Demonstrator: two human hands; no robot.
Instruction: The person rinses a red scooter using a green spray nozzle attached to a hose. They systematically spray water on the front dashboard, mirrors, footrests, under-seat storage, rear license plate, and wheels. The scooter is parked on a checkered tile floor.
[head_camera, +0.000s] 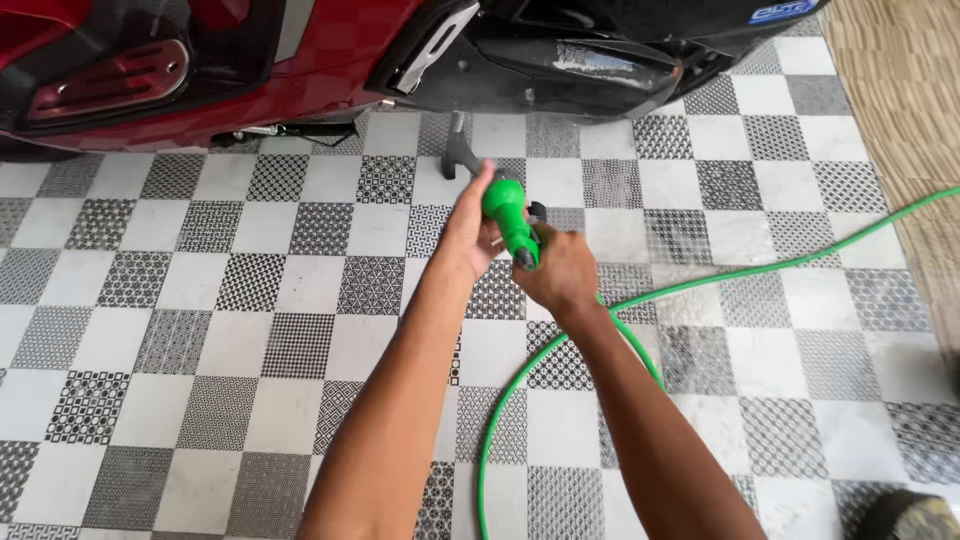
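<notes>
Both hands on the green plastic hose spray nozzle (508, 215), held out in front above the floor, tip aimed toward the scooter.

Left hand (470, 230): fingers curled round the nozzle's front end, gripping it from the left side.

Right hand (558, 272): fingers pressed together around the nozzle's rear grip, where the dark trigger part shows just above the knuckles.

Green rubber garden hose (700, 282) runs from under the right hand, loops down across the floor to the bottom edge, and a second stretch trails off to the right edge.

Floor: black-and-white patterned checker tiles (250, 300), wet-looking patches near the right.

Red scooter body (200, 70) at top left, black underside panel (600, 60) top centre, grey kickstand (458, 148) just beyond the nozzle.
</notes>
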